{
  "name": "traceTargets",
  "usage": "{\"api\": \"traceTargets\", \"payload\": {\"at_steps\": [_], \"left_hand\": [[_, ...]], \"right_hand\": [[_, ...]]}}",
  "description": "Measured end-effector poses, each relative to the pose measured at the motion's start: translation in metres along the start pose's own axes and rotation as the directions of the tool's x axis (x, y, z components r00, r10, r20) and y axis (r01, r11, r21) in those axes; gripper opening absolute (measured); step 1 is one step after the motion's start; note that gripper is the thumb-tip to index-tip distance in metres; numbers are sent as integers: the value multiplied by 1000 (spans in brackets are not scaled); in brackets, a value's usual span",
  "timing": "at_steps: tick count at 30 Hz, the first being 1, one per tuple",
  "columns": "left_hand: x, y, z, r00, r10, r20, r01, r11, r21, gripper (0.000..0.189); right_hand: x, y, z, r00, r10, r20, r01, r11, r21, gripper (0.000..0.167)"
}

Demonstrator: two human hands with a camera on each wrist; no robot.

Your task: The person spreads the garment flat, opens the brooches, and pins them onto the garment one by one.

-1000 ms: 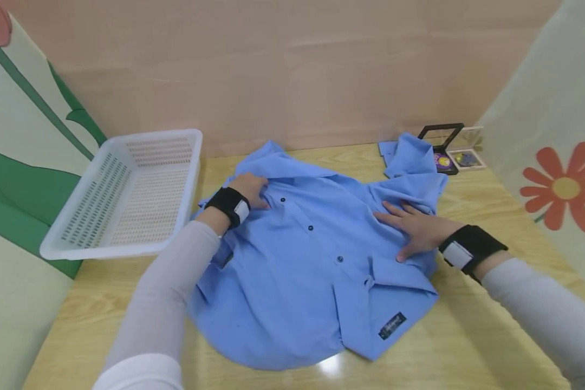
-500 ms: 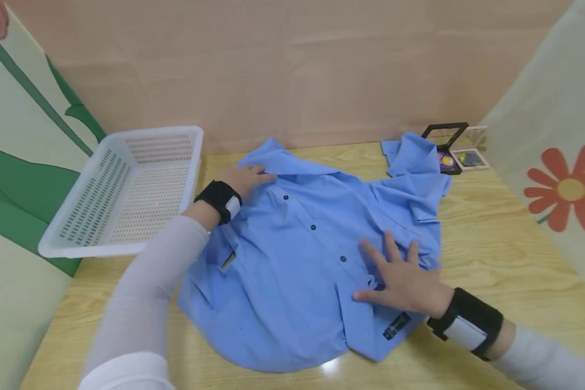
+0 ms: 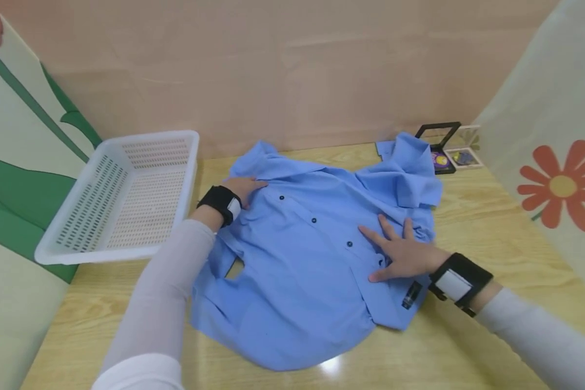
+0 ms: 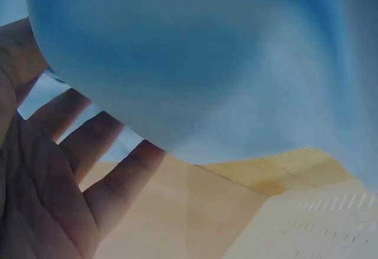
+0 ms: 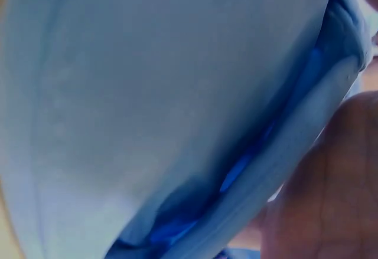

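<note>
A light blue button-up shirt (image 3: pixel 292 281) with dark buttons lies spread and wrinkled on the wooden table. My left hand (image 3: pixel 244 188) rests on its upper left part, near the topmost visible button. In the left wrist view the fingers (image 4: pixel 115 197) of that hand are extended, their tips hidden by a fold of blue cloth (image 4: pixel 177 82). My right hand (image 3: pixel 406 255) lies with fingers spread on the right part of the shirt, beside the lowest visible button. A black label (image 3: pixel 411 295) shows just below that hand. The right wrist view is mostly filled by close cloth (image 5: pixel 147 94).
To the left stands a white perforated plastic basket (image 3: pixel 189 189). At the back right, a small open black case (image 3: pixel 443 162) and a pale-framed case (image 3: pixel 465 158) sit beside a bunched sleeve (image 3: pixel 411 149). The wooden table (image 3: pixel 492 260) meets a pinkish-brown backdrop (image 3: pixel 322 81).
My right hand moved down across the shirt, then slightly up again. The label and lower right corner have shifted up and right, and a gap at the shirt's left has widened.
</note>
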State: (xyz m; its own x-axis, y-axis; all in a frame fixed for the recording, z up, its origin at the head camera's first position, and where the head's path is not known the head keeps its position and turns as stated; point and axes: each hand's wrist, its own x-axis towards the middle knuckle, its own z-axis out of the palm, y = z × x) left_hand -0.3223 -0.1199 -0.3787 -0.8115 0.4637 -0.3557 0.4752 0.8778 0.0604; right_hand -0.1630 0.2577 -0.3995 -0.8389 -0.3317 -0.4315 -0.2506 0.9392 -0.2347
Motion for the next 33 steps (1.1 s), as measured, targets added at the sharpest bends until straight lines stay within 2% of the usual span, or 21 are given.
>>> {"api": "traceTargets", "payload": {"at_steps": [8, 13, 20, 26, 30, 33], "left_hand": [[-25, 13, -9, 997, -65, -32, 63, 996, -68, 78], [-32, 13, -8, 995, -83, -51, 80, 995, -53, 75], [-35, 8, 5, 990, -96, -108, 93, 995, -31, 74], [-45, 10, 17, 982, -85, -171, 92, 995, 35, 73], [-52, 12, 19, 979, -66, -191, 79, 995, 59, 73], [-57, 11, 20, 981, -66, -182, 72, 997, 28, 74]], "right_hand": [[18, 20, -18, 999, -38, 28, 37, 999, 20, 115], [34, 33, -32, 996, -78, 50, 77, 997, 29, 116], [61, 47, -51, 996, -45, 78, 48, 998, -32, 118], [79, 50, -66, 996, -35, 87, 45, 993, -111, 118], [86, 53, -70, 998, 7, 64, 5, 984, -179, 116], [86, 51, -69, 1000, 1, 23, 3, 984, -180, 112]]}}
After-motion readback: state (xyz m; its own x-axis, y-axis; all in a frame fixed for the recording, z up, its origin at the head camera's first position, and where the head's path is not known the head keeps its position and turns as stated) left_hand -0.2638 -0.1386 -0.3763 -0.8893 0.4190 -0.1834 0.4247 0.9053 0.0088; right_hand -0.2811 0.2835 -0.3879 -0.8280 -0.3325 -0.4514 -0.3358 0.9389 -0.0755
